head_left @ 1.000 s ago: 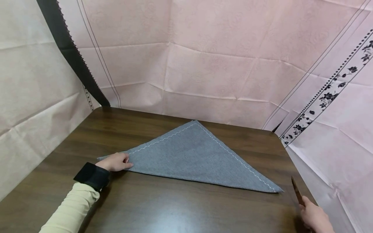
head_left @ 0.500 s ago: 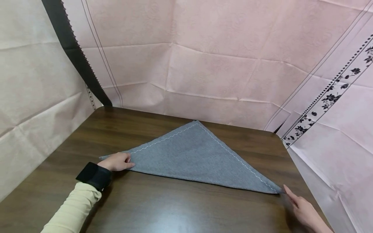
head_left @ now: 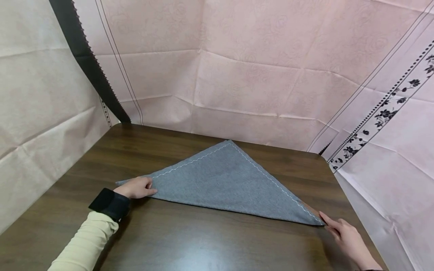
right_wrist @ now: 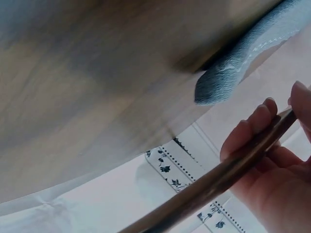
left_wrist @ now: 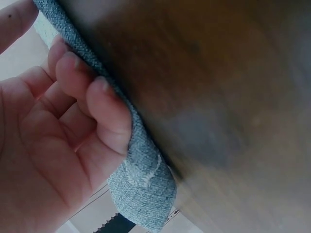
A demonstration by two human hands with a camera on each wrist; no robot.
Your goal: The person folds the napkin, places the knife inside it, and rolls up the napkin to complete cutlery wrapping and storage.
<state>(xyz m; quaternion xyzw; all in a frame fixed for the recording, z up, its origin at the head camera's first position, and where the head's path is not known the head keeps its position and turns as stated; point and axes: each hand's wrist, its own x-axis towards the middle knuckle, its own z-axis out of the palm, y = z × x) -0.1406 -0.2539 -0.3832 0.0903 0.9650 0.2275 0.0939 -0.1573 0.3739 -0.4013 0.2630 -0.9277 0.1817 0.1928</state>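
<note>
A grey-blue cloth (head_left: pixel 220 184) with white zigzag stitching lies as a triangle on the table, its long folded edge toward me. My left hand (head_left: pixel 137 187) rests on it near the left corner. In the left wrist view, bent fingertips (left_wrist: pixel 104 92) touch the folded edge of the cloth (left_wrist: pixel 143 179), with the thumb apart from them. At the right corner, my right hand (head_left: pixel 344 233) holds a slim brown wooden stick (head_left: pixel 310 209). Its far end lies along the cloth's right edge, partly hidden. The right wrist view shows the fingers wrapped round this stick (right_wrist: pixel 218 182).
The brown wooden table (head_left: pixel 217 241) has rounded far corners. Pink patterned sheeting (head_left: pixel 251 86) hangs behind and at both sides, close to the table's edges. A black band (head_left: pixel 135 187) of a wrist camera sits on the left wrist.
My right hand has moved left and forward from the table's right side to the cloth's right corner, bringing the stick against the cloth's edge. The left hand keeps its place on the cloth.
</note>
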